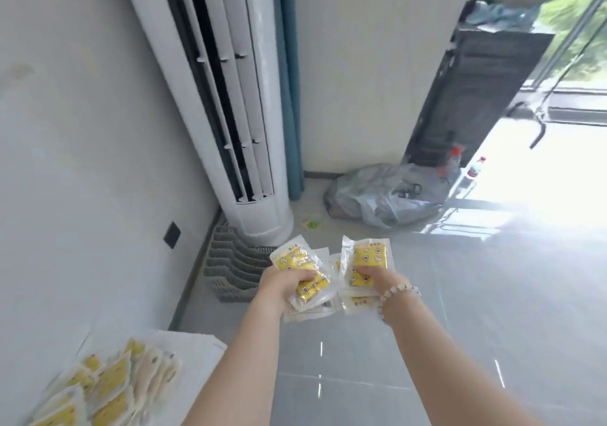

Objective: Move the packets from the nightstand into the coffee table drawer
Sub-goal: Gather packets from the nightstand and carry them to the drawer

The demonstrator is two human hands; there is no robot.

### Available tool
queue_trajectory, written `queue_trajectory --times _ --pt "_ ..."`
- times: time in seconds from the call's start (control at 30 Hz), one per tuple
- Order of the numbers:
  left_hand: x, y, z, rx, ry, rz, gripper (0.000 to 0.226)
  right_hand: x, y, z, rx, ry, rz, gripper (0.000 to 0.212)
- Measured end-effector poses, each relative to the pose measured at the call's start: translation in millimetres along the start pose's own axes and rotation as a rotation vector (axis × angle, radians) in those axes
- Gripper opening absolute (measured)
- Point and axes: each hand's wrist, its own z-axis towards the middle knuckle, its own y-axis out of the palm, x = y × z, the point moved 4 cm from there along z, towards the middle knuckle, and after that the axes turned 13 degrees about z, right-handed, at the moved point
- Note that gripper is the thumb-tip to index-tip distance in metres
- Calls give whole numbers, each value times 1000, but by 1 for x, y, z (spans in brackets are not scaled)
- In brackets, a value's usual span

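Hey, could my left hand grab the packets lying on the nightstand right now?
Probably not yet. The left hand grips a bunch of packets, fingers curled round them, out over the floor. Nothing covers the pile on the nightstand, so the way looks free once that hand is emptied.

Both bare forearms reach forward and angle slightly inward, 2 hands level and near each other but apart, left hand curled round the left packet stack, right hand gripping the right packet stack likewise, thumbs on top (bead bracelet on right wrist).
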Motion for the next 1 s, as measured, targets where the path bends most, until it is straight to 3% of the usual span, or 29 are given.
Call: queue_trajectory --times 0.17,0.47,0.63,1.0 --pt "36 130 -21 -188 35 98 14 -31 -131 21 141 -15 224 72" --pt "46 373 -86 -469 151 341 31 -54 -370 -10 435 -92 514 60" --pt "17 484 -130 -572 195 573 28 -18 -486 -23 537 -110 669 83" --pt "-64 635 -222 -853 239 971 36 80 -615 -101 797 -12 981 66"
